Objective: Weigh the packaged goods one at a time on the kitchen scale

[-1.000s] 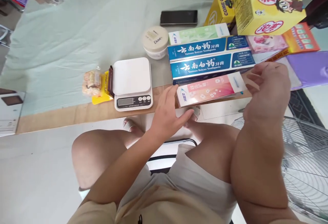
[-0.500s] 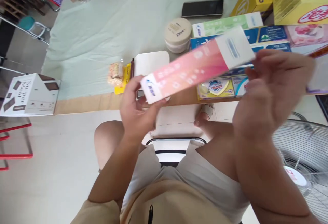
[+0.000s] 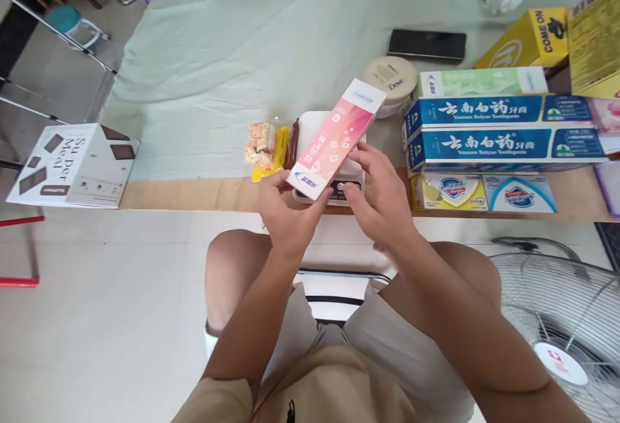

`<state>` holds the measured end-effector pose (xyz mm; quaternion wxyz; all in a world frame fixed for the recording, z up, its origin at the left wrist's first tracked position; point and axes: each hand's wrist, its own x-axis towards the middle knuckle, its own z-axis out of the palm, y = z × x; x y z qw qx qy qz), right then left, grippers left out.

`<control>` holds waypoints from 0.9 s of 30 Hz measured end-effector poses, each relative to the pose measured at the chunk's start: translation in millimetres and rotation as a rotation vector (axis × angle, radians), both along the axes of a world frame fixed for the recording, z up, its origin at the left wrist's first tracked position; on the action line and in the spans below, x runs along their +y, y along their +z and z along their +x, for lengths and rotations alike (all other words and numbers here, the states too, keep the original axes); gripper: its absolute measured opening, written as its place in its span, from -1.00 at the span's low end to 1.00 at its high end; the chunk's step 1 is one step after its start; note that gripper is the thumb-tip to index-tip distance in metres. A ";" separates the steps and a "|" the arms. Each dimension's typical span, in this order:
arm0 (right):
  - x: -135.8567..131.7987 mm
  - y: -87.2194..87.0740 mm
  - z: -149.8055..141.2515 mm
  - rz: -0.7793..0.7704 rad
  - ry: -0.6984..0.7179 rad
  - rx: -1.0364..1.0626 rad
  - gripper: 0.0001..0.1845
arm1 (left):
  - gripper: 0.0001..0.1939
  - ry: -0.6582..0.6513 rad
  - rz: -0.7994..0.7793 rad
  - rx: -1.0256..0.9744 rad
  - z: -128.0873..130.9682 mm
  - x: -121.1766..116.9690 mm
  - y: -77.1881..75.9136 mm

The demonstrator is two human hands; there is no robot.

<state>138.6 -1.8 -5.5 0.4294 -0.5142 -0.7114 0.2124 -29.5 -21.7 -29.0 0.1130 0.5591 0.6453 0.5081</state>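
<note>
The left grip (image 3: 291,219) grasped the pink box (image 3: 338,139) by its lower end, slanting over the white scale (image 3: 310,127), while the right grip (image 3: 385,202), thumb and fingers parted, hovered beside it, blue toothpaste boxes (image 3: 489,144) lying farther right on the bench (image 3: 203,194).

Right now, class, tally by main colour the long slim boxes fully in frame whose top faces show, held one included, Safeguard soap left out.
Pink box: 1
Green box: 1
Blue boxes: 2
Total: 4
</note>
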 end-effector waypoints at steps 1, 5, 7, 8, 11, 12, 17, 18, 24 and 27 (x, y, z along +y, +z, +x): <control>2.0 -0.4 -1.3 -0.030 0.007 0.008 -0.56 | -0.38 0.011 -0.002 0.034 0.9 0.6 -0.3; 8.1 1.6 -0.6 -0.112 0.007 -0.015 -0.53 | -0.45 -0.007 0.038 0.137 8.5 -0.9 -0.9; 10.0 4.2 2.1 -0.116 0.010 -0.024 -0.49 | -0.44 -0.085 0.051 0.166 11.8 -3.8 -0.6; 10.6 5.5 3.7 -0.114 0.014 -0.020 -0.48 | -0.43 -0.126 0.064 0.174 12.4 -5.5 -0.4; 12.1 7.6 8.6 -0.093 0.011 -0.003 -0.47 | -0.44 -0.199 0.137 0.171 8.9 -9.5 -0.9; 12.6 7.4 10.1 -0.083 0.008 -0.001 -0.47 | -0.46 -0.205 0.162 0.167 6.3 -10.2 -1.5; 12.9 2.9 10.3 -0.018 -0.023 -0.027 -0.54 | -0.50 -0.273 0.184 0.106 -2.3 -12.8 -3.3; 12.1 1.8 8.4 0.011 -0.036 -0.041 -0.55 | -0.50 -0.310 0.185 0.087 -1.6 -13.8 -2.9; 2.3 -5.2 -11.4 0.168 -0.066 -0.162 -0.53 | -0.51 -0.442 0.208 -0.002 8.4 -19.4 -2.6; -0.4 -7.3 -16.8 0.140 -0.138 -0.224 -0.50 | -0.47 -0.532 0.192 -0.131 7.5 -19.7 -5.3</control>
